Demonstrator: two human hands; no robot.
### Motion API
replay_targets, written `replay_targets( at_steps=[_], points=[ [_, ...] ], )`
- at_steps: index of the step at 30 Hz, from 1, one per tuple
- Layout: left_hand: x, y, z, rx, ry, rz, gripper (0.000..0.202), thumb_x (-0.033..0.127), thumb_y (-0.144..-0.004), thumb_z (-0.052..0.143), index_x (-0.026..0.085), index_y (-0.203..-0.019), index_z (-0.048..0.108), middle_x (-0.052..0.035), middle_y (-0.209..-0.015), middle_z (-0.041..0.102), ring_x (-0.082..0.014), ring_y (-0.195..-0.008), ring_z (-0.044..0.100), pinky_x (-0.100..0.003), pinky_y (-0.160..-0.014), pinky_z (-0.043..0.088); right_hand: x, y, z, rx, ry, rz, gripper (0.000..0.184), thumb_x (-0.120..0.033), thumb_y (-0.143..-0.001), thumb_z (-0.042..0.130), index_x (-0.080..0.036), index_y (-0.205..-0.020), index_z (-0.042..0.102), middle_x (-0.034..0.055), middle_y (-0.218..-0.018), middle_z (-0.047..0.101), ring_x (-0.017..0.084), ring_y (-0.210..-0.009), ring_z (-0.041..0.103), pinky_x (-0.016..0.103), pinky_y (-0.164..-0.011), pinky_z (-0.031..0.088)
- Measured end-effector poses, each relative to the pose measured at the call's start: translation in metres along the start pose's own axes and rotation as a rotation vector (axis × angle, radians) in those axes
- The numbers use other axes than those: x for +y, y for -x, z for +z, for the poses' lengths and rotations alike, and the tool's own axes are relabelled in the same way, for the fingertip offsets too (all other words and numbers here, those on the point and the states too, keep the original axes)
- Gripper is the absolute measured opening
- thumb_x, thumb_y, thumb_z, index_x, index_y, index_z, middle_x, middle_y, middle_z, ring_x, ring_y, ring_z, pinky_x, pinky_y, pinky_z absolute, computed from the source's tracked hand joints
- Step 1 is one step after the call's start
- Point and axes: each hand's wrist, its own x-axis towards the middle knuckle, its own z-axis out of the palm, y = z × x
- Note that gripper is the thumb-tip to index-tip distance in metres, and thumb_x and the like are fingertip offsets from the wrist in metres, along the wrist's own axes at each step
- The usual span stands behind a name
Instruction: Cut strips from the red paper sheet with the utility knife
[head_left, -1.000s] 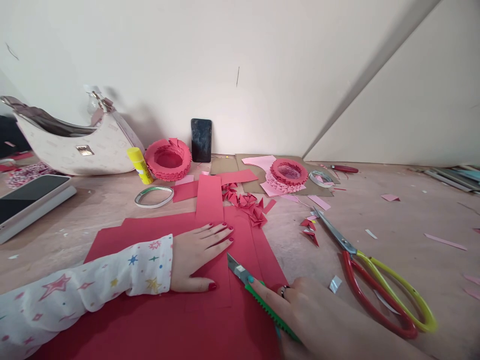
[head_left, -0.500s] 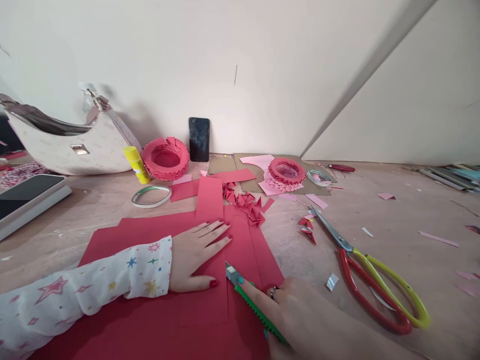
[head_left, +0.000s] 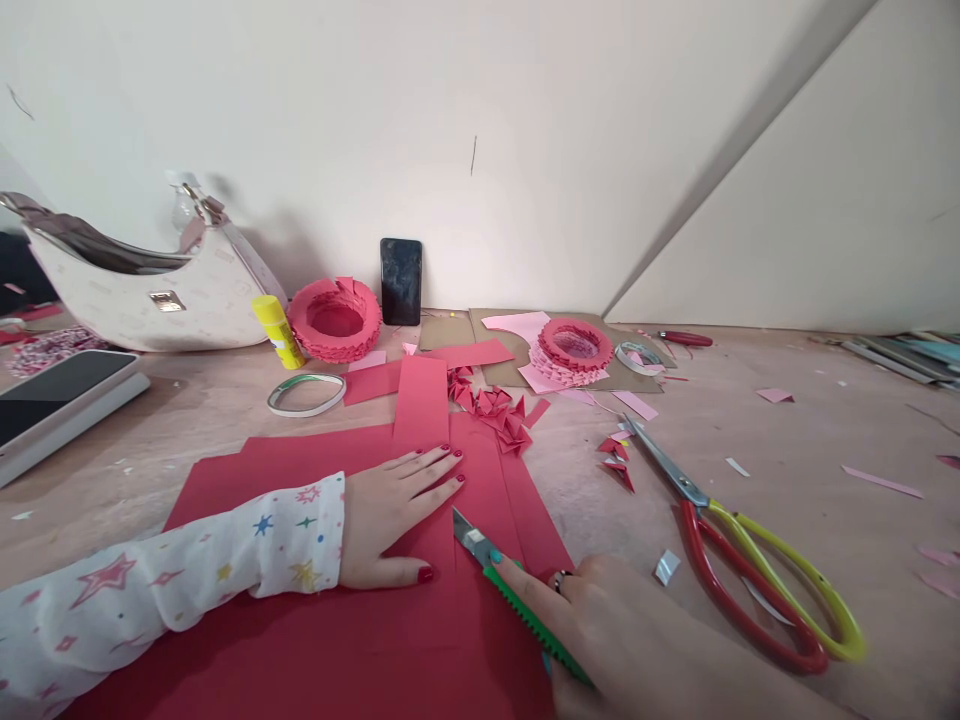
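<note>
My left hand (head_left: pixel 397 520), with red nails and a star-patterned white sleeve, lies flat with its fingers spread, pressing on red paper sheets (head_left: pixel 285 450). Under its fingertips runs an upright strip of red paper (head_left: pixel 421 400). My right hand (head_left: pixel 600 620), with teal nails and a ring, is closed around a green utility knife (head_left: pixel 525 610). The knife's blade is out and its tip points up and left, close to the strip's right edge by my left thumb. Whether the tip touches the paper I cannot tell.
Scissors (head_left: pixel 705 500) with red and yellow handles lie at right. Behind are folded red paper pieces (head_left: pixel 491 400), two folded-paper rings (head_left: pixel 337 320), a tape roll (head_left: pixel 307 395), a glue stick (head_left: pixel 277 332), a phone (head_left: pixel 401 282) against the wall and a white handbag (head_left: pixel 150 290).
The knife in my right hand has shifted slightly right, and more of its blade end shows. My left hand has stayed flat on the paper. The whole view has shifted a little.
</note>
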Motion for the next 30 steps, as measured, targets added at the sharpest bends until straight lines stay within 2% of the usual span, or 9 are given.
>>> replay_targets(
  at_steps=[4, 9, 12, 16, 22, 30],
  points=[
    [0.004, 0.002, -0.003, 0.001, 0.004, 0.004, 0.074, 0.054, -0.071, 0.041, 0.014, -0.130, 0.023, -0.0119, -0.137, 0.019, -0.0281, -0.124, 0.019, -0.040, -0.100, 0.019, -0.001, -0.002, -0.003, -0.026, 0.032, -0.038, 0.055, -0.018, -0.070, 0.037, -0.011, -0.124, 0.026, -0.0034, -0.051, 0.050, 0.009, -0.039, 0.035, 0.025, -0.044, 0.014],
    [0.008, -0.002, -0.011, 0.057, -0.005, -0.013, 0.048, 0.041, -0.076, 0.040, 0.018, -0.118, 0.043, -0.0101, -0.124, 0.042, -0.0258, -0.113, 0.038, -0.040, -0.095, 0.027, -0.003, -0.003, -0.009, -0.002, 0.090, -0.107, 0.053, -0.023, -0.074, 0.038, -0.012, -0.125, 0.027, -0.0034, -0.046, 0.049, 0.010, -0.035, 0.033, 0.026, -0.043, 0.015],
    [0.006, -0.005, -0.009, 0.076, -0.034, -0.047, 0.057, 0.045, -0.073, 0.042, 0.018, -0.123, 0.037, -0.0100, -0.130, 0.034, -0.0284, -0.119, 0.028, -0.044, -0.097, 0.022, -0.008, -0.002, -0.013, 0.042, 0.145, -0.058, 0.049, -0.025, -0.075, 0.037, -0.014, -0.123, 0.030, -0.0023, -0.049, 0.051, 0.011, -0.037, 0.035, 0.026, -0.044, 0.015],
    [0.002, -0.005, 0.001, 0.034, -0.042, -0.093, 0.074, 0.055, -0.071, 0.041, 0.015, -0.130, 0.023, -0.0111, -0.136, 0.020, -0.0299, -0.124, 0.015, -0.046, -0.100, 0.013, -0.011, -0.003, -0.010, 0.063, 0.128, -0.009, 0.049, -0.023, -0.073, 0.037, -0.012, -0.120, 0.032, -0.0024, -0.051, 0.051, 0.010, -0.038, 0.035, 0.027, -0.044, 0.013],
    [0.001, -0.003, 0.005, 0.018, -0.019, -0.088, 0.076, 0.056, -0.071, 0.040, 0.016, -0.132, 0.018, -0.0112, -0.138, 0.015, -0.0300, -0.125, 0.012, -0.046, -0.100, 0.009, -0.008, -0.009, 0.002, 0.041, 0.027, -0.046, 0.058, -0.018, -0.068, 0.036, -0.010, -0.125, 0.025, -0.0034, -0.050, 0.050, 0.009, -0.039, 0.035, 0.026, -0.045, 0.013],
    [0.001, -0.004, 0.002, 0.014, -0.020, -0.086, 0.076, 0.055, -0.071, 0.041, 0.016, -0.132, 0.018, -0.0109, -0.138, 0.015, -0.0297, -0.125, 0.012, -0.046, -0.101, 0.010, -0.005, -0.007, -0.007, -0.006, -0.039, 0.015, 0.055, -0.019, -0.069, 0.037, -0.012, -0.122, 0.030, -0.0033, -0.051, 0.051, 0.009, -0.040, 0.036, 0.025, -0.045, 0.014]
  ],
)
